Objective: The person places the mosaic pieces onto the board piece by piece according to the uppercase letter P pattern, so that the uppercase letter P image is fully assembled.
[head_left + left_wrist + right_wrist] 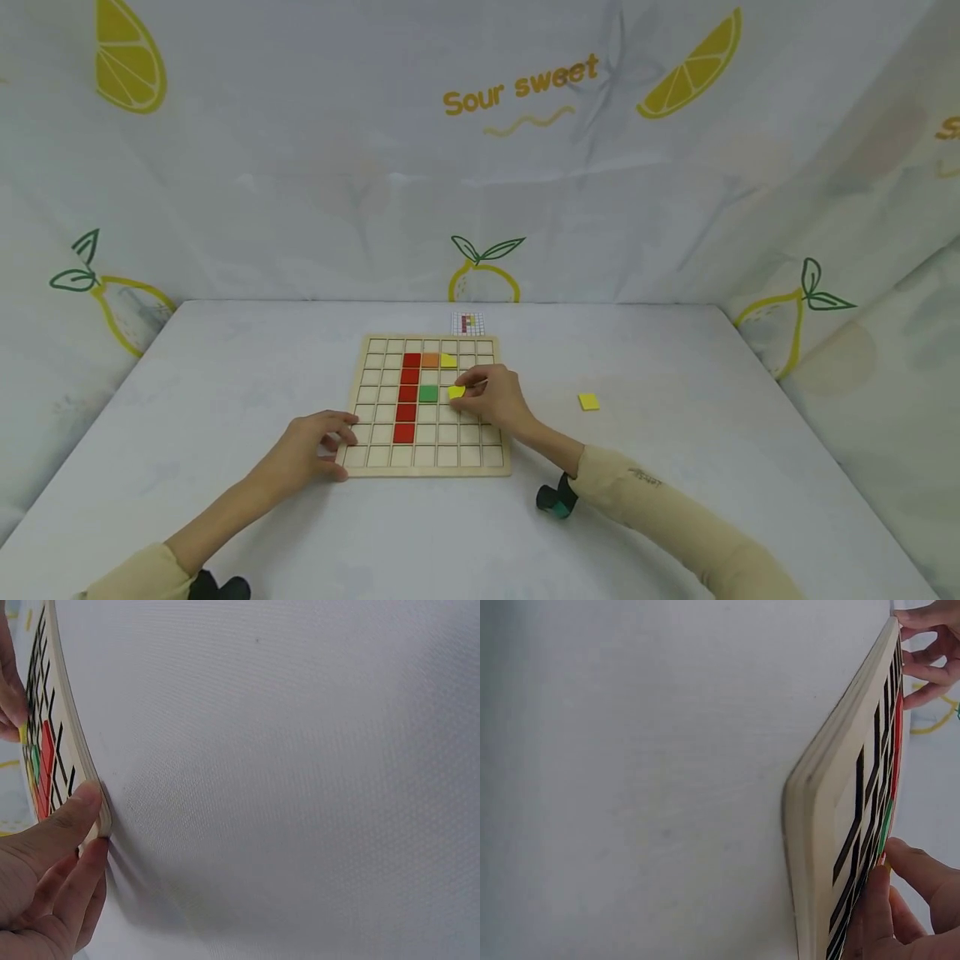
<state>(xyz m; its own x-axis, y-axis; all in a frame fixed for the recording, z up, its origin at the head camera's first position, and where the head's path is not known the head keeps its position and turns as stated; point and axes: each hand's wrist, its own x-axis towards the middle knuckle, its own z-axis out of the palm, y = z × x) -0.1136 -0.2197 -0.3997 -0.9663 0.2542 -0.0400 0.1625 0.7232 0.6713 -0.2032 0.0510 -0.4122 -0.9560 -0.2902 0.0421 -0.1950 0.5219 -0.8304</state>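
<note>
A pale wooden grid board point(427, 472) lies on the white table, its cells partly filled with square tiles. Several red tiles point(406, 412) form a column. Right of the column's top are an orange tile point(430, 360) and a yellow tile point(447, 362), which looks slightly askew. A green tile point(428, 393) sits beside the red column lower down. My right hand point(497, 400) pinches another yellow tile point(456, 392) over the cells right of the green one. With thumb and fingers, my left hand point(306, 447) holds the board's near left corner, seen closely in the left wrist view.
A loose yellow tile point(588, 402) lies on the table right of the board. Behind the board's far edge is a small printed card point(468, 324) with a coloured grid pattern. A white lemon-print cloth point(337, 167) hangs at the back and sides.
</note>
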